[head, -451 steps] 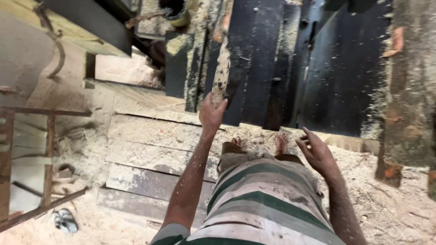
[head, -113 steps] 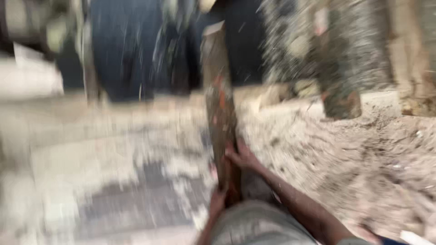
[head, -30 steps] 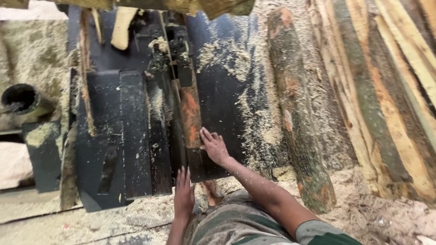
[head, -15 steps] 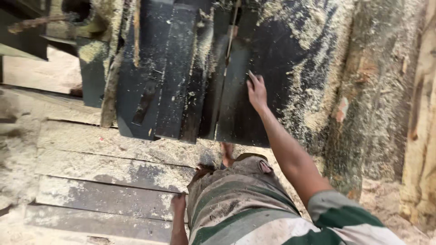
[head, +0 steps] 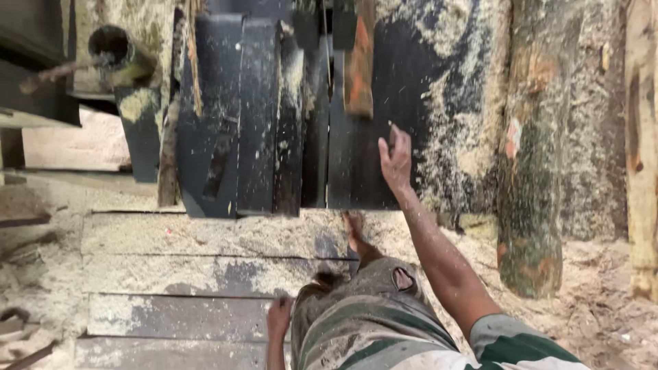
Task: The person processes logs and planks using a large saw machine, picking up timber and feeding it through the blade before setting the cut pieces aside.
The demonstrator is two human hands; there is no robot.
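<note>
My right hand (head: pixel 395 156) is raised over the near edge of the dark saw table (head: pixel 264 130), fingers loosely spread, holding nothing. Just beyond it a reddish-brown wooden slab (head: pixel 358 65) lies lengthwise on the table, dusted with sawdust. My left hand (head: pixel 277 319) hangs low beside my hip, relaxed, nothing in it. My bare foot (head: pixel 355 229) stands on the sawdust-covered floor planks (head: pixel 199 264) in front of the table.
A thick round log (head: pixel 538 157) lies to the right of the table, with more timber (head: pixel 641 137) at the far right edge. A dark pipe opening (head: pixel 113 48) sits at the upper left. Sawdust covers the floor and the table's right side.
The view has shifted. My right hand has lifted slightly off the table edge and the slab lies farther away from it. My left hand stays down at my side.
</note>
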